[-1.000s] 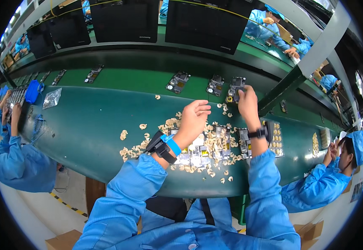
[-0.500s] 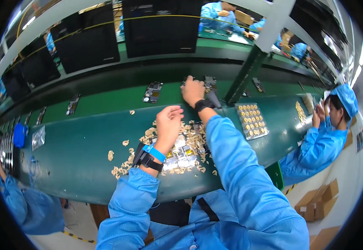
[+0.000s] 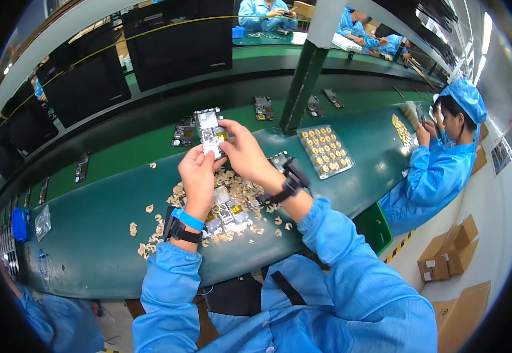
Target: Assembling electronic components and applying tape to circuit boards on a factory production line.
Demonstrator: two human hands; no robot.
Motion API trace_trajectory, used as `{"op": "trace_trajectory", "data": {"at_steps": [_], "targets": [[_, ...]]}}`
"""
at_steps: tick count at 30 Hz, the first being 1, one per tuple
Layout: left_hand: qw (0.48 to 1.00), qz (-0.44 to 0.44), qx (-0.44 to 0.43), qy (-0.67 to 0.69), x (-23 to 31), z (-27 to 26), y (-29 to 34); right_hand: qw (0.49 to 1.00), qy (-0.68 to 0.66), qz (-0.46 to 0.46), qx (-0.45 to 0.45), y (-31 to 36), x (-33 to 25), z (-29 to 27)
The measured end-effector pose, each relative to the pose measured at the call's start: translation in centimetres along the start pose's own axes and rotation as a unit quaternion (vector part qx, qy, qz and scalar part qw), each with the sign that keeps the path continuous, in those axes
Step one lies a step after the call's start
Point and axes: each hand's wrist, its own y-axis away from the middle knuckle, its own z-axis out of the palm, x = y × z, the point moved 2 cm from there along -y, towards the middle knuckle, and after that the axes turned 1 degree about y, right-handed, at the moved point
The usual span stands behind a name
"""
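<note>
My left hand and my right hand are together above the bench, both closed on a circuit board. My left fingers grip its lower end, while the right fingers and thumb pinch its right edge. The board is tilted up, showing a silver shield and a yellow patch. Beneath my hands, small curved beige pieces lie heaped around several more circuit boards, partly hidden by my left arm. Another board rests by my right wrist.
A clear tray of round gold-coloured parts lies to the right, near a green post. Boards are spaced along the green strip behind the bench. A co-worker sits at right. Further left are a plastic bag and blue object.
My right hand has come back from the far strip with a circuit board. My left hand, free before, has joined it on the board. The view has swung to the right.
</note>
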Motion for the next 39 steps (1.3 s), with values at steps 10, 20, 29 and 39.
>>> {"op": "trace_trajectory", "data": {"at_steps": [10, 20, 29, 39], "targets": [[0.999, 0.008, -0.052, -0.011, -0.1, 0.6, -0.2, 0.904, 0.415, 0.053, 0.091, 9.9, 3.7, -23.1], [0.995, 0.032, -0.042, -0.088, -1.5, 0.0, 0.1, 0.9, 0.428, 0.063, 0.042, 9.7, 5.6, -24.0], [0.994, 0.046, -0.05, -0.08, -1.3, 0.0, -0.1, 0.926, 0.371, -0.026, -0.06, 12.0, 3.0, -25.2], [0.994, 0.03, -0.056, -0.086, -1.1, 0.5, 0.0, 0.931, 0.359, -0.048, -0.039, 12.5, 3.8, -26.4]]}}
